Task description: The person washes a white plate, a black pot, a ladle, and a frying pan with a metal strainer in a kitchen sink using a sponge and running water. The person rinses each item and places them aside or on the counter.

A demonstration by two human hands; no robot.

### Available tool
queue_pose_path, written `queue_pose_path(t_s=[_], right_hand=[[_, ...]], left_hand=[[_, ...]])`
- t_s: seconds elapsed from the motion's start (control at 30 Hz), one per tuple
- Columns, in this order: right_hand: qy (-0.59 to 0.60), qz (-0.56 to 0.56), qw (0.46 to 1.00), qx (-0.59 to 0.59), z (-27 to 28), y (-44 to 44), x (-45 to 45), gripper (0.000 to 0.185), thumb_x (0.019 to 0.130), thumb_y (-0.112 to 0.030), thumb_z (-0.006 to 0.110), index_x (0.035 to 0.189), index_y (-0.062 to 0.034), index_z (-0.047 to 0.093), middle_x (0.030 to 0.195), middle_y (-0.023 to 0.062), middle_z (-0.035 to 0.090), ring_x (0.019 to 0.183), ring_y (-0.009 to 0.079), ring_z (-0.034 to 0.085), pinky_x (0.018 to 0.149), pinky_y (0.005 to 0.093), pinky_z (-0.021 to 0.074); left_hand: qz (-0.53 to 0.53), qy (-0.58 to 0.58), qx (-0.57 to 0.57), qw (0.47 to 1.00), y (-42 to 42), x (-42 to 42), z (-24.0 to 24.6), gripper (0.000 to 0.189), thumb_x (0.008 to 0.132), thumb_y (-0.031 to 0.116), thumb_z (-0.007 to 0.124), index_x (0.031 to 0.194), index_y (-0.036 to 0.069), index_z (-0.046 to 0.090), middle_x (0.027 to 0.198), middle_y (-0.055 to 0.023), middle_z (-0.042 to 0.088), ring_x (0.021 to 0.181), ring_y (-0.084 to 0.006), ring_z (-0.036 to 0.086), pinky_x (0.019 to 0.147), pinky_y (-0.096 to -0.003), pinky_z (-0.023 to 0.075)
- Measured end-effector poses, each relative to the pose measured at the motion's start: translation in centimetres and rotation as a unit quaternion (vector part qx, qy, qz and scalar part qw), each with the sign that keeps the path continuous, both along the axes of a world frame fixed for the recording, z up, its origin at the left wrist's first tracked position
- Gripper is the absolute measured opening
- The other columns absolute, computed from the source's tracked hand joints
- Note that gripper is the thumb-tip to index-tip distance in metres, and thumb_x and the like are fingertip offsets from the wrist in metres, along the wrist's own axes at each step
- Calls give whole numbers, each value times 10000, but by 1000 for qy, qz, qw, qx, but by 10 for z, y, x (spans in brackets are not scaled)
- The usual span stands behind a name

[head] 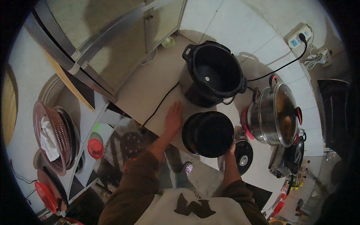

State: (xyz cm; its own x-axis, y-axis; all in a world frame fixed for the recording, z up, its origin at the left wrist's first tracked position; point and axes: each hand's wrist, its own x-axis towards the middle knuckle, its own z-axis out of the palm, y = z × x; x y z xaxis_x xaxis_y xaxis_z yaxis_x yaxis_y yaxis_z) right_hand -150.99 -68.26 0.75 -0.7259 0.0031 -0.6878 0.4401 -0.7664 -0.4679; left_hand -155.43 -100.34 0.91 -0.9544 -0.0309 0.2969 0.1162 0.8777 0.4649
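Note:
My right hand grips the lower right side of a black cooker inner pot, and most of its fingers are hidden behind the pot. My left hand lies on the beige countertop, fingers stretched out, just left of the inner pot and holding nothing. Beyond both hands stands the black electric pressure cooker body, lidless. A small round silver piece shows at the bottom of its cavity. Partly behind my right forearm is a round black lid with a metal centre.
A steel steamer pot with a glass lid stands at right, near a gas stove. A black cord runs to a wall power strip. Leftward are a pink plastic basket, a red cup and a metal-framed glass panel.

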Motion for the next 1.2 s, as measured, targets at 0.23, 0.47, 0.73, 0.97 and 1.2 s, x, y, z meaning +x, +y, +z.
queue_pose_path(t_s=[0.23,0.47,0.73,0.97,1.2], right_hand=[[123,-38,932,340,32,42,52,319,906,-365,377,938,-88,531,922,50,524,872,174,491,798,334,387],[259,396,655,588,90,-91,123,230,841,-128,467,642,-41,387,606,4,349,614,71,344,528,265,318],[549,616,415,384,9,-381,78,350,862,-235,535,1151,-39,521,1116,170,544,1023,319,521,895,388,403],[549,539,26,638,-171,-516,-33,401,915,-218,420,1263,-19,398,1159,184,518,1096,320,485,926,396,394],[514,501,447,534,-226,-601,-76,364,901,-169,426,1227,-7,412,1134,171,523,1089,289,486,907,385,409]], left_hand=[[-27,-82,99,991,-44,30,-37,471,791,38,439,1257,-16,398,1306,-167,404,1176,-340,405,1018,-410,318],[-79,-90,92,989,-89,212,-68,277,787,112,500,1035,1,554,1077,-138,532,1049,-305,487,966,-412,369],[305,-97,79,944,-105,336,-43,160,724,82,559,864,78,637,959,-105,562,947,-297,500,839,-404,420],[469,-175,273,821,-46,455,-64,311,694,53,622,1001,90,588,984,-124,579,949,-328,533,846,-398,424],[633,-244,386,625,51,519,-79,207,765,63,578,968,93,610,944,-101,618,859,-290,596,752,-368,477]])
